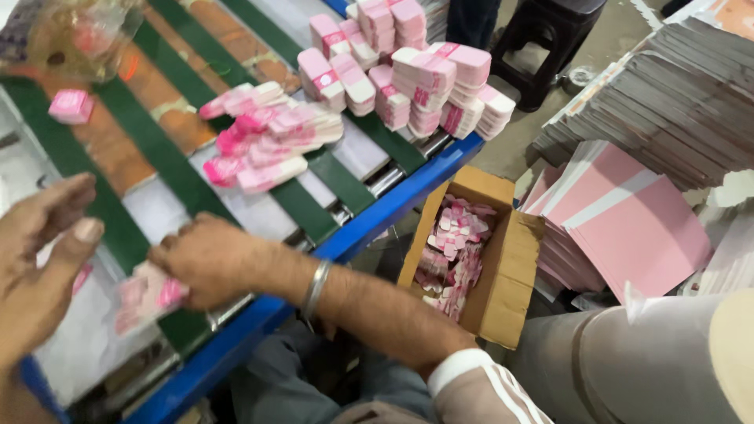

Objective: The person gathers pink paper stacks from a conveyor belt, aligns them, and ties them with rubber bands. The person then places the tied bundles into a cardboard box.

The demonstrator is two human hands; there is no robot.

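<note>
Near the worktop's blue front edge, the right hand has its fingers clenched on a blurred stack of pink-and-white packets, while the left hand hovers just beside, fingers released

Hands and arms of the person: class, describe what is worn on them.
The right hand is bare, with a silver bangle at the wrist and a beige sleeve with white cuff and stripes further up. The left hand is bare; no sleeve shows.
</note>
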